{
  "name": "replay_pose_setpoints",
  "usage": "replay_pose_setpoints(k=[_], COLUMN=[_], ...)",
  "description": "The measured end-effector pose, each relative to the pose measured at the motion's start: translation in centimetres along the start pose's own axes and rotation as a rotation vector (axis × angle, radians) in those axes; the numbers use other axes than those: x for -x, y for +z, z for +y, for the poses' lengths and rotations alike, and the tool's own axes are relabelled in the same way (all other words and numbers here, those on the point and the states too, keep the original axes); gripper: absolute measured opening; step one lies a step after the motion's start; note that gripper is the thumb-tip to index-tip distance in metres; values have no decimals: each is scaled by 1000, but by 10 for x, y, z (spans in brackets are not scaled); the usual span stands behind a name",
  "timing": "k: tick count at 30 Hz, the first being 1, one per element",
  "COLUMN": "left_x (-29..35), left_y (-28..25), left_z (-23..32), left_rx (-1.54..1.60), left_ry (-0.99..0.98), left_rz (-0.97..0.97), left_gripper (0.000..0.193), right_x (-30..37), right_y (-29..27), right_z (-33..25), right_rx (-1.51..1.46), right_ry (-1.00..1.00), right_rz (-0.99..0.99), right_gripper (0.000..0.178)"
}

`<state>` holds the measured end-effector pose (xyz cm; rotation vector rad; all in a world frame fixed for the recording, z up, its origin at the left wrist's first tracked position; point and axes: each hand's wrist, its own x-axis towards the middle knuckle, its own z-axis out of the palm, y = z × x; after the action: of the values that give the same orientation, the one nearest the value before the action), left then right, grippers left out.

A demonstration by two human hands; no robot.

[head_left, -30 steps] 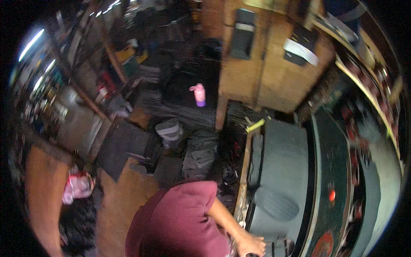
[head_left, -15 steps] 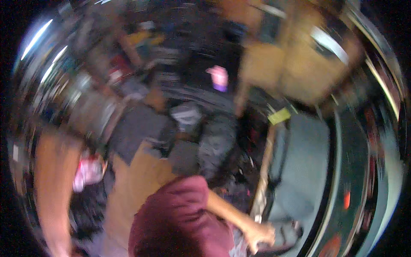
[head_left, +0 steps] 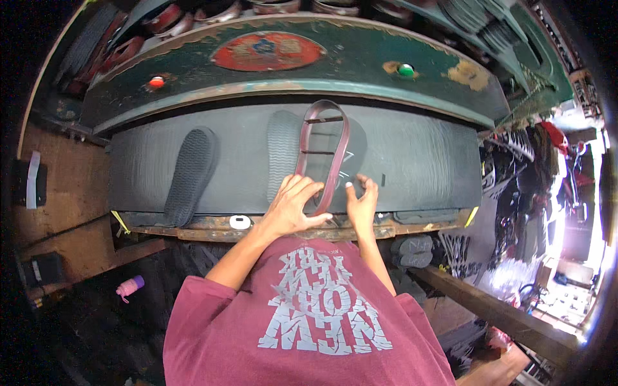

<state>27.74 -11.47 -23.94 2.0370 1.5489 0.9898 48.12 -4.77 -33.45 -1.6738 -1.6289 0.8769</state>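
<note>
1. I see the red sole-shaped frame (head_left: 339,157) above the grey counter (head_left: 425,154), partly overlapping a dark sole (head_left: 358,145) with white marks.
2. My left hand (head_left: 293,207) grips the frame's lower end.
3. My right hand (head_left: 362,204) is open just beside it, thumb near the marks.
4. Leftward lie a grey ribbed sole (head_left: 280,151), then a black ribbed sole (head_left: 192,172).
5. A white case (head_left: 240,222) sits at the front edge.

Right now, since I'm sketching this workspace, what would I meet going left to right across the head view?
Pink bottle, red light, dark ridged sole, small white object, left hand, reddish sole-shaped frame, right hand, green light.
</note>
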Motion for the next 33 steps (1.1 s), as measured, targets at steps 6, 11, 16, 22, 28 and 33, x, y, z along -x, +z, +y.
replay_pose_setpoints(k=[6,11,16,22,28,33], left_x=[-27,-31,-31,-40,-41,-36], left_y=[80,99,81,62,59,61], left_z=[-9,-11,-12,-55,-77,-79], left_rx=[-219,-303,-46,249,389,480], left_ry=[33,23,-107,-460,-492,-486], left_rz=[-100,-167,-196,-45,-235,-207], left_gripper=[62,64,56,46,49,51], right_x=[-29,-29,-28,-29,-28,-26], right_y=[-44,-48,-53,-56,-53,-55], right_z=[36,38,28,28,26,22], right_rx=[-277,-128,150,148,138,138], right_ry=[45,-160,-244,-301,-333,-320], right_rz=[-51,-209,-395,-428,-411,-412], right_gripper=[35,51,89,100,97,93])
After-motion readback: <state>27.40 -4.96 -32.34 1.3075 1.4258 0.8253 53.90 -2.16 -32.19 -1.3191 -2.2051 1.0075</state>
